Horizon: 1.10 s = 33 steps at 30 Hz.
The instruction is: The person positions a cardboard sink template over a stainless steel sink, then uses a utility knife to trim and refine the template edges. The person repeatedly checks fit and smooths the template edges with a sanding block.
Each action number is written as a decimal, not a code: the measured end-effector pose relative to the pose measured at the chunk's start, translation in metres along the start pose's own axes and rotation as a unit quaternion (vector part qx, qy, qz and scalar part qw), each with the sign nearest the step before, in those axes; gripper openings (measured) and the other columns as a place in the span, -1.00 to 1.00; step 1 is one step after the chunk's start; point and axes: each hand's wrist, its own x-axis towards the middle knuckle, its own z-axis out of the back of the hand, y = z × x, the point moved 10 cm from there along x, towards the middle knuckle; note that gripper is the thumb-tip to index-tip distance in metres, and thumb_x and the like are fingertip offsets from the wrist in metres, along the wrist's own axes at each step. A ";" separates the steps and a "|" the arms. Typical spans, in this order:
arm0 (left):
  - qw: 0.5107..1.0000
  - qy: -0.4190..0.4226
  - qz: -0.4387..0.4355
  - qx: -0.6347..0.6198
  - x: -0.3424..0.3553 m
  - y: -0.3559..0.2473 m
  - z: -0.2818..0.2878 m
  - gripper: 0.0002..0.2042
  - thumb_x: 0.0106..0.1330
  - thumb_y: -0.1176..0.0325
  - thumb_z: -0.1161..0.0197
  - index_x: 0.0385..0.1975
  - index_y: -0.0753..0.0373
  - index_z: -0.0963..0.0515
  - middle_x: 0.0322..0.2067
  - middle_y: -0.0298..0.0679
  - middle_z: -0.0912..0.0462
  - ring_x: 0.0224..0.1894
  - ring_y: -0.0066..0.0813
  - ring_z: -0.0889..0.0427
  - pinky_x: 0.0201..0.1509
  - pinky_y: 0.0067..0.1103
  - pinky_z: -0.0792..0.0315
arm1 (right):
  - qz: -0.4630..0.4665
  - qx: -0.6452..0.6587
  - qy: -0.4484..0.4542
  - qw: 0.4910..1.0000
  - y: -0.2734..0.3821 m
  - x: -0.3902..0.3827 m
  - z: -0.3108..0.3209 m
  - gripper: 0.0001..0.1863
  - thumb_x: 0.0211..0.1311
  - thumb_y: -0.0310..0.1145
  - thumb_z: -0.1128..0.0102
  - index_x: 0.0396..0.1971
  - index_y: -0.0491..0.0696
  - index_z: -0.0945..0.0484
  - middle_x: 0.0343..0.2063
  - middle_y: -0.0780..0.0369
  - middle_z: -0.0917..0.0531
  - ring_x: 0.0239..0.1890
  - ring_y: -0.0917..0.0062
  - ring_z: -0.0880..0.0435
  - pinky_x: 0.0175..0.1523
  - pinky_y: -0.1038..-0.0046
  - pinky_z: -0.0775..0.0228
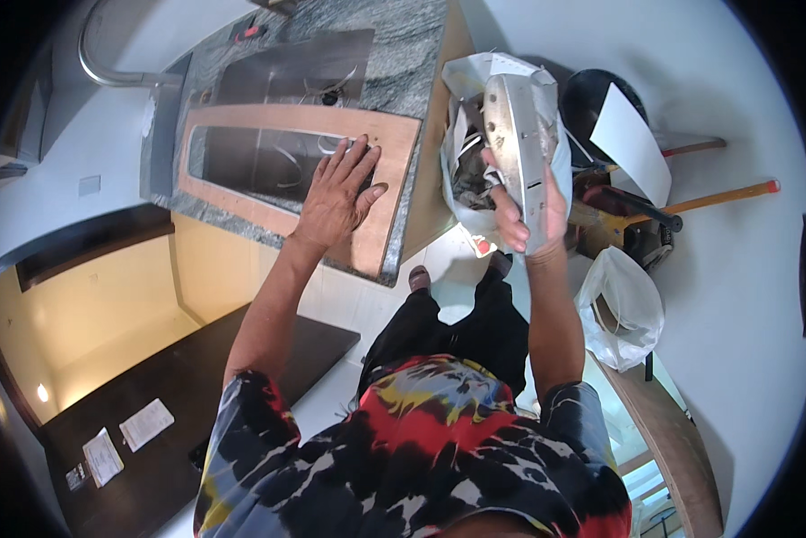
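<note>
We look straight down past a tie-dyed shirt in red, black, yellow and pale blue, to dark trousers and two feet on a light floor.

Ahead and to our left is a grey, streaked stone tabletop. On it lies a reddish-brown wooden frame, a flat board with one long opening cut through it. A dark rectangular area shows behind the frame and through the opening, along with a pale loop of cable.

Our left hand rests palm down at the right-hand end of the frame, its fingers spread and grasping nothing, fingertips near the edge of the opening. Our right hand grasps the near end of a long metal piece, silvery with several holes, held up in front of an open, well-filled white bag beside the tabletop.

Farther right, against a pale wall, we find a black bucket, a tilted white sheet and a long orange handle. Nearer us sits a translucent plastic bag. At lower left, a dark brown table carries some papers.
</note>
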 end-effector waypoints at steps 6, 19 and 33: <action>0.994 0.087 -0.060 -0.022 -0.090 -0.003 -0.016 -0.31 0.49 -0.08 -0.14 0.50 0.20 -0.28 0.52 -0.06 -0.24 0.59 0.05 -0.11 0.62 -0.03 0.03 | 0.105 -0.247 -0.099 0.958 0.010 -0.027 -0.013 -0.13 0.62 0.25 0.39 0.54 -0.24 -0.06 -0.34 0.05 -0.59 -0.60 0.42 -0.58 -0.59 0.37 -0.49; 0.965 0.058 -0.253 -0.033 -0.133 0.052 -0.027 -0.32 0.26 -0.08 -0.41 0.37 0.00 -0.45 0.48 -0.03 -0.23 0.55 0.05 -0.16 0.59 0.05 -0.01 | 0.341 -0.258 -0.228 0.875 -0.085 -0.058 -0.036 -0.05 0.57 0.29 0.29 0.55 -0.26 0.07 -0.51 0.12 -0.50 -0.76 0.49 -0.48 -0.72 0.42 -0.42; 0.928 -0.072 -0.352 -0.097 -0.150 0.283 0.010 -0.44 0.19 0.05 -0.48 0.18 0.14 -0.63 0.01 -0.15 -0.62 0.01 -0.11 -0.59 0.07 -0.21 -0.43 | 0.586 -0.316 -0.410 0.623 -0.304 -0.083 -0.024 -0.45 0.64 0.05 0.16 0.17 -0.17 -0.43 -0.16 0.07 -0.64 -0.26 0.36 -0.71 -0.17 0.32 -0.61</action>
